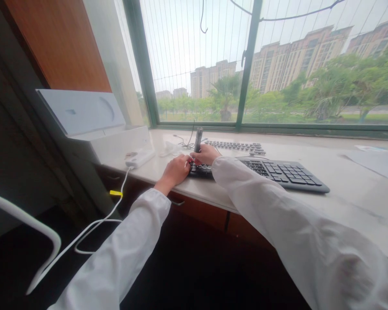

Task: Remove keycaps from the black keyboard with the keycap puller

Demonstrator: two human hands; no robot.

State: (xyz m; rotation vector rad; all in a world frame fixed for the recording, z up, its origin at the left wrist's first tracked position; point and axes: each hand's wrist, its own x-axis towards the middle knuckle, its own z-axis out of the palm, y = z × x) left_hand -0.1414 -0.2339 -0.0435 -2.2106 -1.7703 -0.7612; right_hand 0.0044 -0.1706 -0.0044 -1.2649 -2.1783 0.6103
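A black keyboard (297,174) lies along the front edge of the white counter, and some spots at its left end look bare of keycaps. My right hand (207,155) is closed round a dark, slim, see-through-topped tool (198,140), held nearly upright over the keyboard's left part. The tool's lower end is hidden by my fingers. My left hand (177,169) grips the keyboard's left end, its fingertips close to the right hand's. Behind the hands, rows of loose dark keycaps (236,146) are laid out on the counter.
A white box (116,144) with its lid raised stands at the left. Near it sits a white power strip (139,158), whose white cable (124,185) hangs off the edge. A thin dark cable (188,145) lies behind the hands. Papers (380,161) rest at the right, below the window.
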